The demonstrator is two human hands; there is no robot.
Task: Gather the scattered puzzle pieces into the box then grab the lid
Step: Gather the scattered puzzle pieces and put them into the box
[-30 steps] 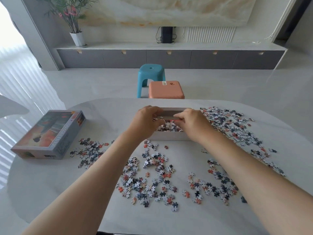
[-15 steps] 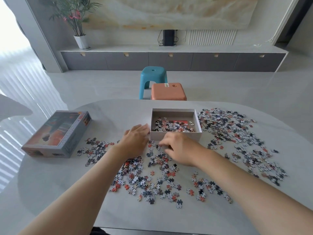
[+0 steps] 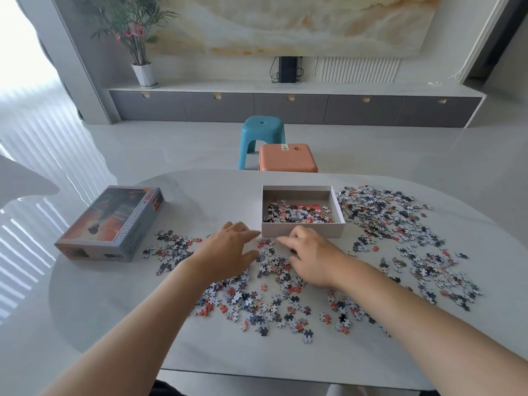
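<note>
A shallow white box (image 3: pixel 303 229) sits open on the table, with a layer of puzzle pieces (image 3: pixel 297 215) inside. Loose pieces (image 3: pixel 271 298) lie scattered in front of it, more (image 3: pixel 400 232) spread to its right and a smaller patch (image 3: pixel 171 248) to the left. The printed lid (image 3: pixel 114 224) rests face up at the far left. My left hand (image 3: pixel 228 254) lies flat on the pieces just left of the box's front corner, fingers spread. My right hand (image 3: pixel 311 258) rests on the pieces in front of the box, fingers curled loosely and pointing left.
The oval white table (image 3: pixel 114 310) ends close to my body. Behind its far edge stand a blue stool (image 3: pixel 263 138) and an orange stool (image 3: pixel 287 158). A low grey cabinet and a potted plant (image 3: pixel 137 38) line the back wall.
Both hands came out of the box and dropped onto the loose pieces in front of it. Over the last half second they barely shifted.
</note>
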